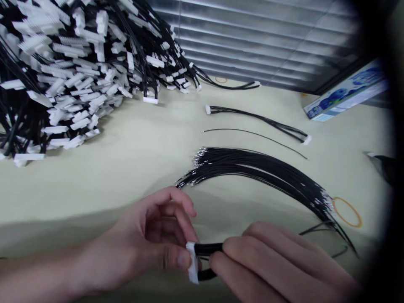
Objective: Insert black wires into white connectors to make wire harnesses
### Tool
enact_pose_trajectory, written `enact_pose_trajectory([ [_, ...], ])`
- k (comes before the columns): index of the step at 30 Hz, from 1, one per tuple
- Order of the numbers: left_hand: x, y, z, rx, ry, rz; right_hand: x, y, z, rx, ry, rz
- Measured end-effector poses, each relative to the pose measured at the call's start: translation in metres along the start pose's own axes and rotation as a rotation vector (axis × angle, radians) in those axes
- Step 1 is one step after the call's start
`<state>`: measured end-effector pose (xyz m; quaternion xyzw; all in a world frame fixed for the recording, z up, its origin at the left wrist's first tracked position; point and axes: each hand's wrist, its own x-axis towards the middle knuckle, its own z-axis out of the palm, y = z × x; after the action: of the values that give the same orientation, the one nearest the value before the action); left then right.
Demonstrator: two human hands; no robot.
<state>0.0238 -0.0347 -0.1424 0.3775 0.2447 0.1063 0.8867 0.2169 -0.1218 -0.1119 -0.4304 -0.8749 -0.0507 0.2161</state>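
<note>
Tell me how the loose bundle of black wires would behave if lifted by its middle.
The bundle of black wires would probably droop at both ends, being long, thin strands lying in a curve. Strands may slip apart, since no tie shows around them. The uneven tips near the orange band could snag.

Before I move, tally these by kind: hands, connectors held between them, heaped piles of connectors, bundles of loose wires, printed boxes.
Hands, left hand and right hand: 2
Held white connector: 1
Heaped connector pile: 1
Loose wire bundle: 1
Printed box: 1
Total: 6
</note>
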Motion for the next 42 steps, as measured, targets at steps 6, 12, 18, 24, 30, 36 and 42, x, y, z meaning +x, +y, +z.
enact_pose_trajectory([
  [6, -0.003, -0.003, 0.000, 0.019, 0.002, -0.026, 0.004, -0.002, 0.009, -0.008, 0.088, -0.028],
  [12, -0.004, -0.003, 0.002, 0.065, 0.035, -0.044, 0.004, -0.001, 0.004, 0.323, -0.090, 0.062],
  [18, -0.004, 0.003, 0.006, 0.090, 0.040, -0.085, 0.012, 0.034, 0.005, 0.590, -0.114, 0.326],
  [24, -0.004, 0.000, 0.002, 0.081, 0.021, -0.080, 0.002, 0.065, 0.026, 0.094, -0.163, 0.200],
  [30, -0.003, 0.001, 0.004, 0.082, 0.045, -0.091, -0.002, 0.065, 0.025, 0.076, -0.301, 0.172],
  [36, -0.001, 0.005, 0.005, 0.079, 0.041, -0.092, 0.001, 0.065, 0.026, 0.035, -0.257, 0.151],
  [42, 0.000, 0.006, 0.003, 0.041, 0.032, -0.065, 0.009, 0.057, 0.009, 0.219, -0.127, 0.352],
])
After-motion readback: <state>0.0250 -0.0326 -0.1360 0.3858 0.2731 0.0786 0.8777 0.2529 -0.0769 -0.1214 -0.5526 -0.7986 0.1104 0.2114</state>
